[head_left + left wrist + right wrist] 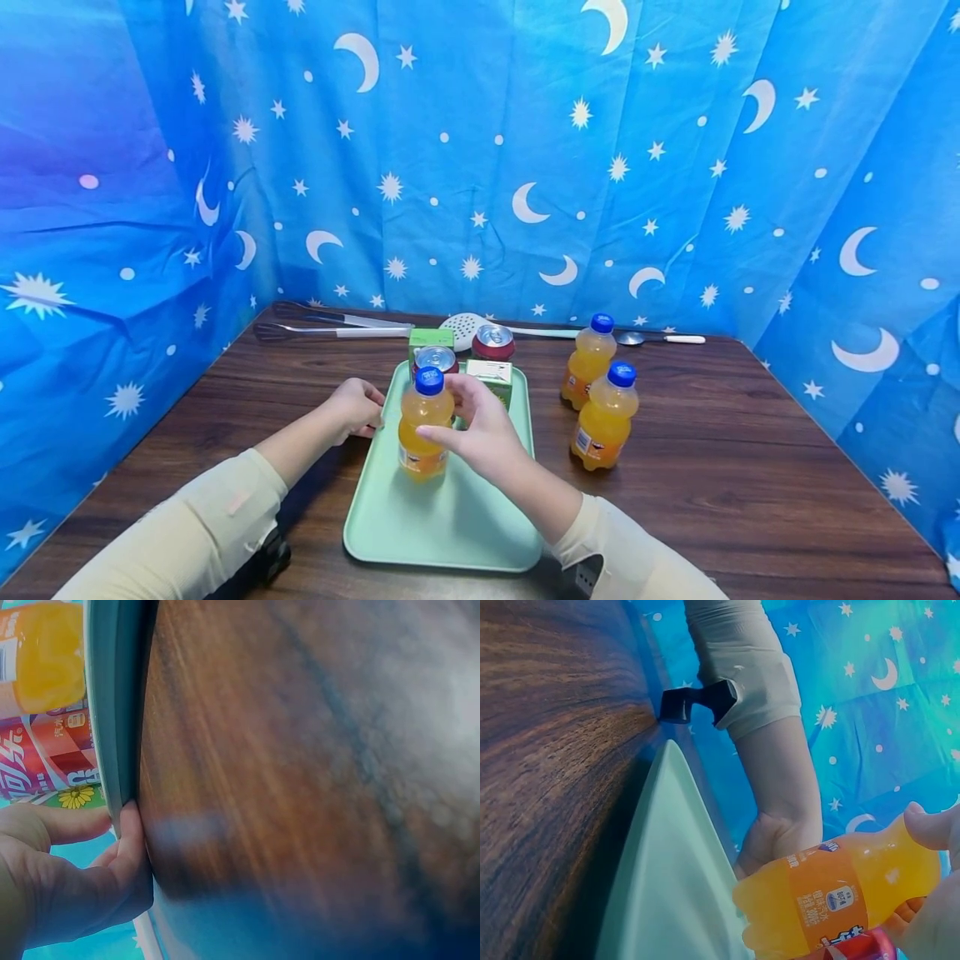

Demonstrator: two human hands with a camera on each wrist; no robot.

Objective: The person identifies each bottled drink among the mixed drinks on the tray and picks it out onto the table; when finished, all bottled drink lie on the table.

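My right hand (pixel 489 429) grips an orange soda bottle (pixel 422 437) with a blue cap around its upper part. The bottle stands nearly upright over the green tray (pixel 442 533), and in the right wrist view its base is close to the tray surface. With thumb and fingers, my left hand (pixel 358 408) pinches the tray's left rim, as the left wrist view shows. Behind the bottle on the tray are a red soda can (pixel 435 359) and a green drink carton (pixel 491 379). Another can (pixel 493 340) and another green carton (pixel 431 337) stand at the far end, partly hidden.
Two more orange soda bottles (pixel 603 421) stand on the dark wooden table (pixel 712 467) right of the tray. Along the back edge lie a white skimmer (pixel 465 329), a ladle (pixel 632 338) and whisks (pixel 337 332). Blue star-patterned cloth (pixel 480 167) hangs around the table.
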